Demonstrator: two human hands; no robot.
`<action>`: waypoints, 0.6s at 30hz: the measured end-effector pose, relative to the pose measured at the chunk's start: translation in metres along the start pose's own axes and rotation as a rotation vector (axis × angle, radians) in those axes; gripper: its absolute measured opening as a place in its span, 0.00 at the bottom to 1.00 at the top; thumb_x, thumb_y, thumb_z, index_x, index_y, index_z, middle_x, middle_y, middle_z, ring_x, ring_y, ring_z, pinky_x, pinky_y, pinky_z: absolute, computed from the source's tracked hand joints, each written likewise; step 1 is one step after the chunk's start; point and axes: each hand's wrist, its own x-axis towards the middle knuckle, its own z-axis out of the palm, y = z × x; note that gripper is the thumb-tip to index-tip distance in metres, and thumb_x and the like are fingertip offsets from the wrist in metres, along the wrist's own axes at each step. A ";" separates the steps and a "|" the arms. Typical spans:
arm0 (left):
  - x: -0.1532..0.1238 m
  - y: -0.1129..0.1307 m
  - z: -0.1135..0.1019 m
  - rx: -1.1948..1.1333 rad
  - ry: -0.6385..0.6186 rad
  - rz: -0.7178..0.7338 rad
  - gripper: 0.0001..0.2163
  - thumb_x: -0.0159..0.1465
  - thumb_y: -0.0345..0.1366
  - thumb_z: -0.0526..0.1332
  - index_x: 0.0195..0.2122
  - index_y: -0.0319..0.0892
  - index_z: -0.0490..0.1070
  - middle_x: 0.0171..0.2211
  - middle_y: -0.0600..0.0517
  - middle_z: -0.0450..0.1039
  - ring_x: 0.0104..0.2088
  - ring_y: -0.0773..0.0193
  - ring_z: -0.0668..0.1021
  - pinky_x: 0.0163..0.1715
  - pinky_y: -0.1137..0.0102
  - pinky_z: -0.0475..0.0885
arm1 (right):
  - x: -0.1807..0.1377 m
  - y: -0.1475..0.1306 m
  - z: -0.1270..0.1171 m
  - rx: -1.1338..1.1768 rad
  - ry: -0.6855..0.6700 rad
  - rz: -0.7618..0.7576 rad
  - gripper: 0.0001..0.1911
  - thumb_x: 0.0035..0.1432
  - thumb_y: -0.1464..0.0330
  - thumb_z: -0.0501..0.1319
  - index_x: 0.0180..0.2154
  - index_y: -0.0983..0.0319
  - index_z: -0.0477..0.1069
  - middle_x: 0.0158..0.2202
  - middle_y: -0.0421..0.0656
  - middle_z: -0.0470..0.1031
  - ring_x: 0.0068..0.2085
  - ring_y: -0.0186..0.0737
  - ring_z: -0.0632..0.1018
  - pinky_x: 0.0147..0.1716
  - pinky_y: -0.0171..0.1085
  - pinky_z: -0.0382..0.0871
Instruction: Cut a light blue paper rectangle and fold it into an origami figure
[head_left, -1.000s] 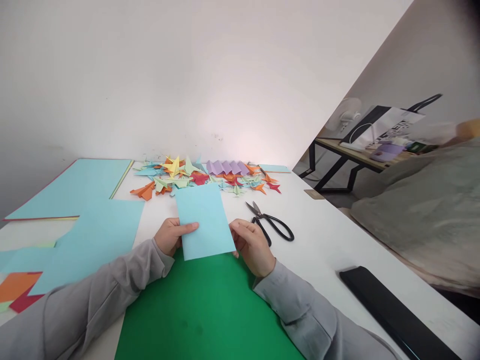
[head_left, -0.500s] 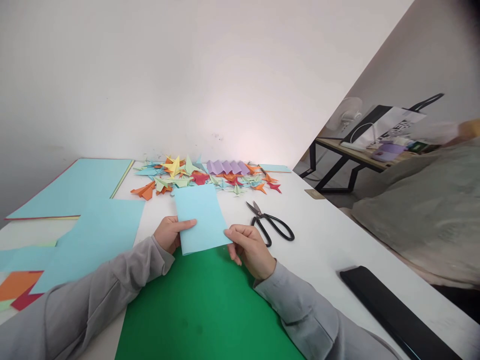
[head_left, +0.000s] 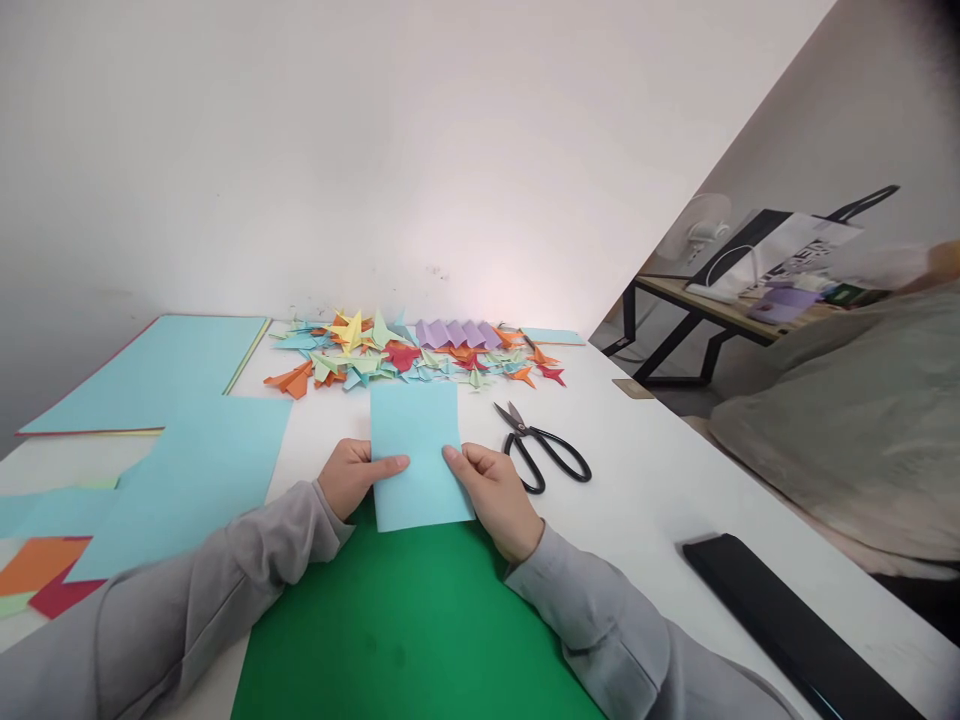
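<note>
Presently | left fingers (head_left: 390,467), right fingers (head_left: 457,464) pinch blue sheet (head_left: 416,420) | bag (head_left: 808,236) on side table (head_left: 677,291), contents hidden

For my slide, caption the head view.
Left hand and right hand hold rectangular light-blue paper near black-handled scissors.

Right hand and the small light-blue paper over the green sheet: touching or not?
Touching. The head view shows the right hand with its thumb pressed on the front of the light-blue paper, near the right edge.
</note>
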 end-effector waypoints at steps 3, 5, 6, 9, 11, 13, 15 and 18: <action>0.000 0.000 0.001 0.035 0.016 -0.006 0.14 0.42 0.40 0.71 0.24 0.34 0.76 0.21 0.46 0.76 0.25 0.57 0.77 0.29 0.62 0.73 | 0.001 0.000 -0.001 -0.106 0.070 -0.105 0.23 0.50 0.53 0.58 0.16 0.61 0.56 0.15 0.33 0.51 0.20 0.29 0.54 0.16 0.31 0.49; 0.000 0.000 0.001 0.054 0.015 -0.004 0.14 0.43 0.41 0.71 0.22 0.34 0.75 0.19 0.47 0.74 0.23 0.58 0.76 0.27 0.63 0.73 | 0.001 0.000 -0.002 -0.142 0.084 -0.137 0.22 0.50 0.53 0.57 0.16 0.61 0.56 0.16 0.34 0.50 0.20 0.29 0.54 0.18 0.32 0.49; 0.001 0.000 0.000 0.061 0.011 -0.001 0.13 0.43 0.41 0.70 0.22 0.34 0.74 0.18 0.47 0.74 0.22 0.59 0.76 0.25 0.64 0.72 | 0.001 0.000 -0.002 -0.148 0.085 -0.147 0.22 0.51 0.54 0.57 0.16 0.61 0.57 0.16 0.34 0.50 0.20 0.30 0.54 0.18 0.32 0.49; 0.001 0.000 0.000 0.084 0.009 0.014 0.14 0.44 0.41 0.70 0.20 0.34 0.73 0.15 0.49 0.71 0.19 0.63 0.74 0.20 0.69 0.70 | 0.002 0.001 -0.002 -0.137 0.083 -0.166 0.22 0.51 0.54 0.57 0.16 0.61 0.57 0.16 0.34 0.50 0.20 0.30 0.54 0.18 0.32 0.48; 0.001 0.001 0.001 0.104 0.021 0.014 0.14 0.44 0.42 0.70 0.19 0.35 0.72 0.13 0.50 0.69 0.14 0.67 0.70 0.14 0.72 0.65 | 0.002 0.001 -0.002 -0.124 0.085 -0.175 0.22 0.51 0.54 0.57 0.16 0.61 0.57 0.16 0.34 0.50 0.20 0.30 0.54 0.18 0.32 0.48; 0.001 0.002 0.001 0.111 0.031 0.007 0.16 0.44 0.44 0.69 0.17 0.35 0.70 0.11 0.52 0.66 0.11 0.70 0.67 0.09 0.74 0.61 | 0.003 0.000 -0.003 -0.116 0.102 -0.178 0.22 0.50 0.54 0.58 0.16 0.61 0.56 0.16 0.34 0.49 0.20 0.30 0.54 0.18 0.32 0.48; 0.001 0.003 0.002 0.111 0.039 0.004 0.17 0.45 0.46 0.68 0.15 0.37 0.67 0.10 0.54 0.64 0.09 0.71 0.65 0.08 0.74 0.60 | 0.004 -0.001 -0.003 -0.112 0.124 -0.178 0.23 0.50 0.54 0.58 0.15 0.61 0.55 0.16 0.34 0.48 0.20 0.30 0.53 0.18 0.32 0.47; 0.001 0.005 0.003 0.142 0.054 0.017 0.19 0.46 0.48 0.66 0.13 0.38 0.65 0.09 0.54 0.63 0.09 0.70 0.65 0.07 0.74 0.61 | 0.005 -0.003 -0.004 -0.101 0.144 -0.168 0.23 0.50 0.55 0.59 0.15 0.60 0.54 0.16 0.34 0.47 0.20 0.30 0.52 0.18 0.33 0.46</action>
